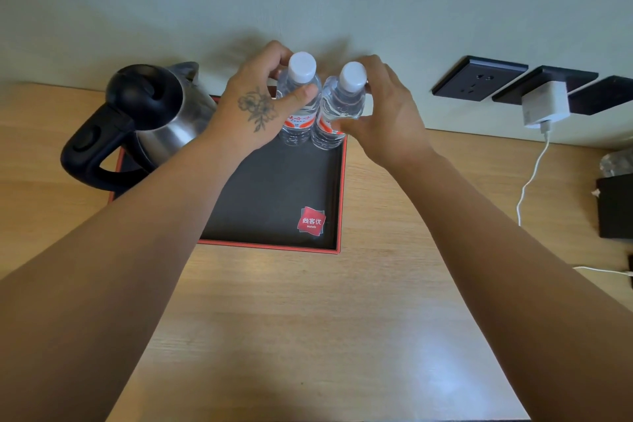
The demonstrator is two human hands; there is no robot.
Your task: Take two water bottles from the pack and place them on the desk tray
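Two clear water bottles with white caps and red labels stand side by side at the far end of the black tray with a red rim. My left hand, tattooed on its back, wraps the left bottle near its shoulder. My right hand grips the right bottle with thumb and fingers around its upper body. Both bottle bases rest on the tray floor, close to the tray's far right corner. The pack is not in view.
A steel kettle with a black handle sits on the tray's left part. Wall sockets and a white charger with its cable hang at the right. A dark object lies at the desk's right edge.
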